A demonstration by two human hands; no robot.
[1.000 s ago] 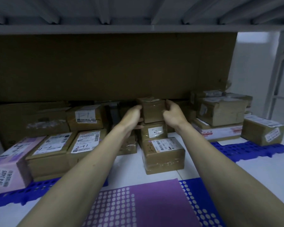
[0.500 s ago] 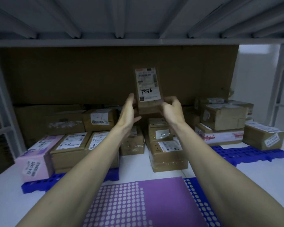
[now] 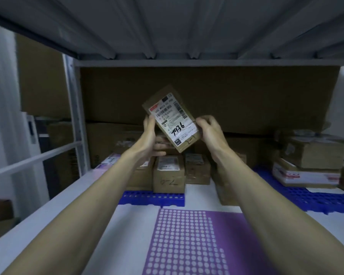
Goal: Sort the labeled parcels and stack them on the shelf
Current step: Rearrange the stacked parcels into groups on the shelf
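Hands (image 3: 179, 133) grip tilted parcel (image 3: 172, 118) edges, midair.

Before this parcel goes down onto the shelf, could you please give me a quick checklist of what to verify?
1. Grip: left hand and right hand both hold the parcel by its sides: ok.
2. Label readable: it faces the camera, handwritten 7936 legible: ok.
3. Parcel level: tilted, top leaning left: not ok for setting down.
4. Matching stack: the box below shows handwriting, printed labels too blurred: cannot tell.
5. Free spot: bare white shelf shows between the stacks: ok.
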